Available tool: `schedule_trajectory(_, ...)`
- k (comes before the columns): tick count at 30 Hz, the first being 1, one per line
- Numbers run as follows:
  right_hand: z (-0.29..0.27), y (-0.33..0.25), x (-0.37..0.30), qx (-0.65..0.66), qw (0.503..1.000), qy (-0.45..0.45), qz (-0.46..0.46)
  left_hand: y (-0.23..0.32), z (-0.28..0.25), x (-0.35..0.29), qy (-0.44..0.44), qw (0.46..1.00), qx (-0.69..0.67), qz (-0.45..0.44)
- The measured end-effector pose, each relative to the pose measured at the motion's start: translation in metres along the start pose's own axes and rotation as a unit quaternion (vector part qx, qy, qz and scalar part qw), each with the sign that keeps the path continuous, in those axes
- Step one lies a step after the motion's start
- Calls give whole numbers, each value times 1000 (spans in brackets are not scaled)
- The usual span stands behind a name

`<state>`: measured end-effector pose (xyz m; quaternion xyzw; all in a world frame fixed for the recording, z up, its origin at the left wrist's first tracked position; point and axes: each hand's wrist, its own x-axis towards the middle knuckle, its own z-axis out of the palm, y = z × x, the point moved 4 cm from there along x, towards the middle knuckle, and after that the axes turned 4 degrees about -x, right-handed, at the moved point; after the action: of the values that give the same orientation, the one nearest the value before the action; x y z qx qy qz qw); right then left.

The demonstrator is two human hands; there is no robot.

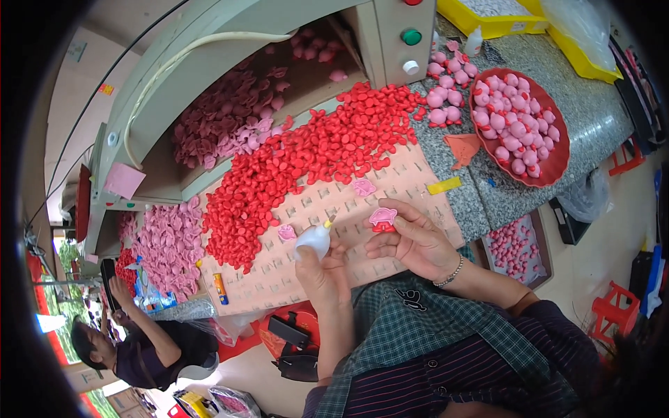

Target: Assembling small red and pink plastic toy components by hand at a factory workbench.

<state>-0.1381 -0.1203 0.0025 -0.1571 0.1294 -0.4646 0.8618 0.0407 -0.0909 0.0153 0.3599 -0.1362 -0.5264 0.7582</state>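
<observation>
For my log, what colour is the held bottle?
The bottle is whitish, seen best in the head view.

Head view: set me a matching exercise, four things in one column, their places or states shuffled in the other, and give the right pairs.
Things
1. Red scalloped bowl
2. White squeeze bottle
3. Green push button
4. Pink-and-red piece

Places or states
A. Held in the left hand, yellow tip pointing up and to the right
B. Mounted on the grey machine
C. Pinched between the fingers of the right hand
D. Filled with pink rounded pieces

Right pairs: 1-D, 2-A, 3-B, 4-C
</observation>
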Motion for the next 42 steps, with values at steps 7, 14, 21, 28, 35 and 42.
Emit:
schedule_trajectory(7, 1, -4, -3, -23, 999, 31, -4, -2, 23, 17, -69, 994, 78, -30)
schedule_trajectory(14, -1, -4, -4, -23, 999, 46, -4, -3, 36, 30, -61, 946, 303, 96)
schedule_trajectory(21, -2, -5, -2, -13, 999, 53, -1, -2, 36, 28, -44, 934, 349, 62)
schedule_trajectory(28, -2, -5, -1, -11, 998, 53, 13, 54, 16, 15, -27, 601, 690, 402)
schedule_trajectory(35, 8, 6, -2, -21, 998, 32, 46, 65, -11, 37, -148, 636, 703, 280)
schedule_trajectory(42, 11, 6, -7, -6, 998, 5, 56, 59, -6, 24, -179, 734, 630, 177)
